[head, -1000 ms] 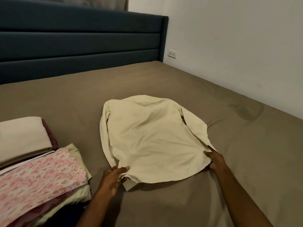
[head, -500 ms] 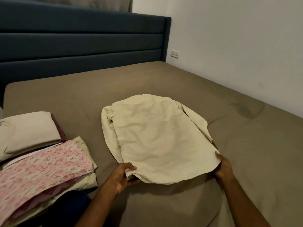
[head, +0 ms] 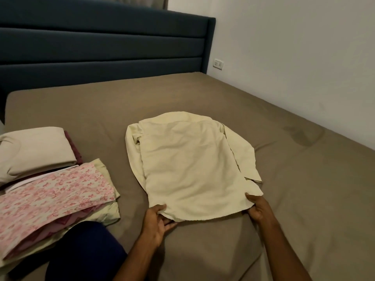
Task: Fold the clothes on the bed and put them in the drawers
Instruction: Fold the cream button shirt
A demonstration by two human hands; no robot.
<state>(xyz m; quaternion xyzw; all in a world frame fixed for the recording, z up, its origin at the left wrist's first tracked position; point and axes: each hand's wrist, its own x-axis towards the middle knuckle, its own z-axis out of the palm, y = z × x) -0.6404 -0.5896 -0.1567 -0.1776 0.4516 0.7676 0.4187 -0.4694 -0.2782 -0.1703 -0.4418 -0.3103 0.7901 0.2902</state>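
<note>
A cream long-sleeved shirt (head: 188,163) lies back-up on the brown bed (head: 294,179), collar end away from me. Both sleeves are folded in along its sides. My left hand (head: 155,222) pinches the shirt's near left hem corner, thumb on top and fingers underneath. My right hand (head: 258,209) grips the near right hem corner. The hem is lifted slightly off the sheet.
To the left lie folded clothes: a pink floral cloth (head: 50,197) on a stack, and a cream folded piece (head: 34,149) over a maroon one behind it. A dark blue headboard (head: 101,47) stands at the back, a white wall (head: 294,57) runs along the right. My knee in dark fabric (head: 85,252) rests at the bed's near edge.
Both hands have drawn the hem toward me and closer together, narrowing and straightening the shirt. The left hand has slid under its corner. The view has shifted slightly right.
</note>
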